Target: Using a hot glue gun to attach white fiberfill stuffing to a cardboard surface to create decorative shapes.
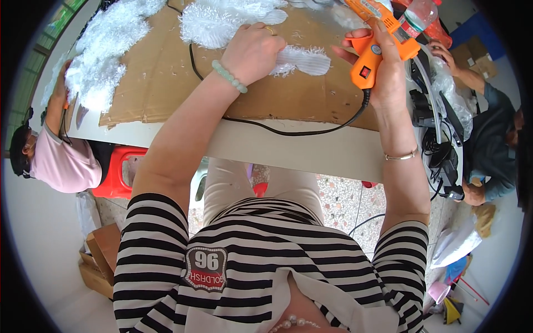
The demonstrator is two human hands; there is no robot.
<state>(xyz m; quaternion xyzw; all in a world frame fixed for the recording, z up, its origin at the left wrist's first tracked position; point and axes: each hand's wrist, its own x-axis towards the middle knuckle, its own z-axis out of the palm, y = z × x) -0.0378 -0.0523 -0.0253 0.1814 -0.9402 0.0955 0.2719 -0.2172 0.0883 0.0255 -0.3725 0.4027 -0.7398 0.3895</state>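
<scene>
My left hand (pixel 252 53), with a pale green bead bracelet at its wrist, is closed on one end of a white fringed, feather-shaped piece (pixel 311 60). The rest of that piece lies flat on the brown cardboard (pixel 166 91), pointing right. An orange hot glue gun (pixel 366 60) is gripped in my right hand (pixel 391 77), raised to the right of the piece; its front end runs up toward the top edge. Just beyond my left hand lies a larger bunch of white fringed pieces (pixel 208 25).
A white fluffy heap (pixel 108 50) covers the table's left side. The gun's black cord (pixel 294 133) loops across the white table front (pixel 250 147). A plastic bottle (pixel 419 16) stands at upper right. One person (pixel 61 161) sits at left, another (pixel 494 139) works at right beside black cables.
</scene>
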